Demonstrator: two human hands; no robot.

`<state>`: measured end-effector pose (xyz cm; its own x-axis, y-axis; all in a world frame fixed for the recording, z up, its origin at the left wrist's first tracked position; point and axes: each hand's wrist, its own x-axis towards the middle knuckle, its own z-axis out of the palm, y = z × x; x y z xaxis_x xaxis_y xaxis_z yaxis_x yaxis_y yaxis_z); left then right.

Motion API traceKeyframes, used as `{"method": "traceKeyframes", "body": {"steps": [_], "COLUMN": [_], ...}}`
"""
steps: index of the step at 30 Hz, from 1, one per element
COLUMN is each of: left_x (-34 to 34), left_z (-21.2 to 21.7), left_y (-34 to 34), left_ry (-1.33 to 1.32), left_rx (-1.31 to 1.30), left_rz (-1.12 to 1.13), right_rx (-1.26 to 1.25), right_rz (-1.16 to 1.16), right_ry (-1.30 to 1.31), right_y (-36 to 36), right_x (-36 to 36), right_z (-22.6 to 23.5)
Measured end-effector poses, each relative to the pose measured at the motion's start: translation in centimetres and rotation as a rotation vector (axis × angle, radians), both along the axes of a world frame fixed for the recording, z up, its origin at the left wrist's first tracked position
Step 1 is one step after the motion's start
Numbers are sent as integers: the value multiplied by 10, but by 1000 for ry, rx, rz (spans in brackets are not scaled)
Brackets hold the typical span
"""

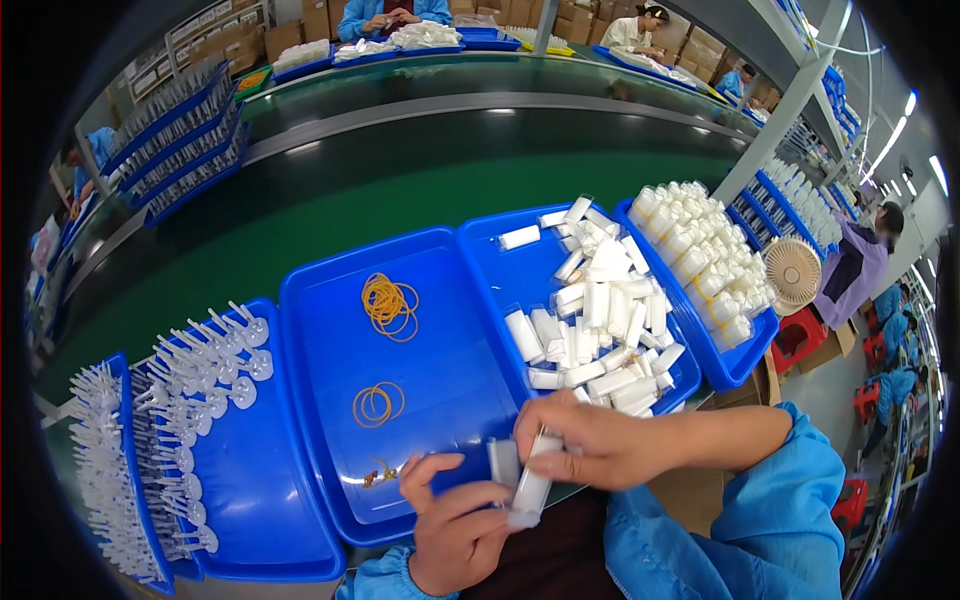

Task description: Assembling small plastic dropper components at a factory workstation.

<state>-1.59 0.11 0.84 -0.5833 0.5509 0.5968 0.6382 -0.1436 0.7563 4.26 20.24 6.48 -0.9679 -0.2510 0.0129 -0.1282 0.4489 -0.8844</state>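
My left hand (pixel 455 530) and my right hand (pixel 590 440) meet over the near rim of the middle blue tray (pixel 330 300). Together they grip a small white tube (pixel 530 485), held nearly upright, with a clear cap piece (pixel 503 462) beside it by my left fingers. Two bunches of yellow rubber bands (pixel 389 305) lie in that tray, and a few brownish bands (pixel 380 474) lie near my left thumb. Just to the right, another blue tray holds a heap of white tubes (pixel 600 320).
A far-right blue tray (pixel 740 365) is packed with upright white bottles. Left trays hold rows of clear plastic applicators (pixel 215 360). A green conveyor belt (pixel 350 190) runs beyond. Other people in blue work across it; a small fan (pixel 792 268) stands at right.
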Motion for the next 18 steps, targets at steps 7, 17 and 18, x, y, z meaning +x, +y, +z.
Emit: {"method": "traceKeyframes", "body": {"steps": [7, 17, 18], "left_x": [-2, -6, -11], "left_z": [3, 12, 7], "left_y": [-8, -11, -16], "left_ry": [-25, -109, 79], "left_rx": [-91, -64, -117], "left_rz": [65, 83, 70], "right_rx": [9, 1077, 1130], "right_rz": [137, -311, -300], "right_ry": [-38, 206, 137], "right_y": [-4, 151, 148], "right_x": [-15, -148, -150], "right_z": [4, -52, -52]}}
